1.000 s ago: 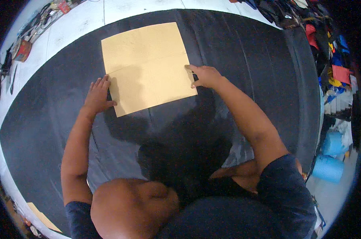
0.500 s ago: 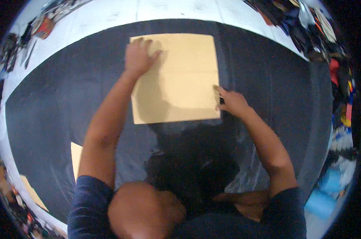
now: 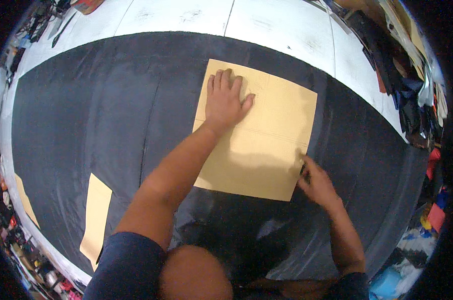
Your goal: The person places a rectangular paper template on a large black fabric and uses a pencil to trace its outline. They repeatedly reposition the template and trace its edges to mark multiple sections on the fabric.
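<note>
A large square tan card sheet [image 3: 266, 170] with faint crease lines lies flat on black cloth-like material [image 3: 101, 115]. My left hand [image 3: 228, 97] presses on its upper left part, palm down with fingers spread. At the sheet's right edge, toward the near corner, is my right hand [image 3: 317, 185], its fingers curled with the tips touching or very close to the edge. They seem closed around something small, too blurred to name. My shadow falls over the near part of the sheet.
A narrow tan card strip [image 3: 97, 215] lies at the left near my left sleeve, and another tan piece [image 3: 27, 202] sits farther left. Beyond the black material shows the white tabletop [image 3: 271, 32]. Dark cloths [image 3: 371, 55] are piled at the far right, with a blue bundle [image 3: 386, 280] at the near right.
The view has shifted, so the sheet appears tilted and farther right and nearer. My left hand stays pressed on the sheet; my right hand stays at its right edge.
</note>
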